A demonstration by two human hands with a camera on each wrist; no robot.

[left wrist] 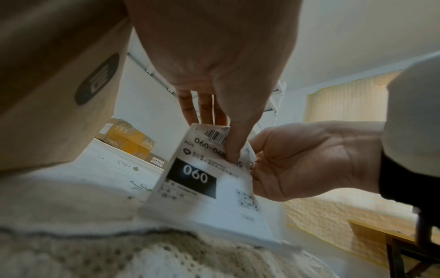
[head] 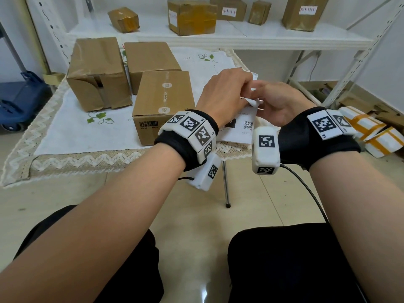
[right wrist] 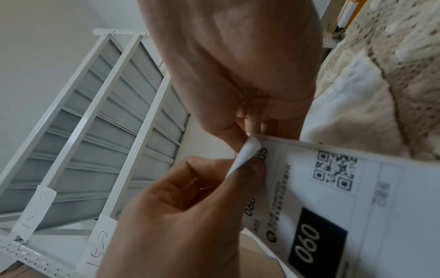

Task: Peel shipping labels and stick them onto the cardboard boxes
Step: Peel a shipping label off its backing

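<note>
Three boxes [head: 133, 79] beside hands [head: 227, 92], wall shelf [head: 218, 38] behind

Wrist rigs, bare forearms
Black wrist bands [head: 306, 136] carry white blocks [head: 265, 149] with black square-code markers; a black cable [head: 306, 189] trails off the right unit; black trousers [head: 284, 265].

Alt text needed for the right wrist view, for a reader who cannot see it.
Two hands work at a white shipping label printed "060" with a QR code: the left hand pinches its curled-up corner while the right hand holds the edge behind. A white metal shelf stands beyond.
</note>
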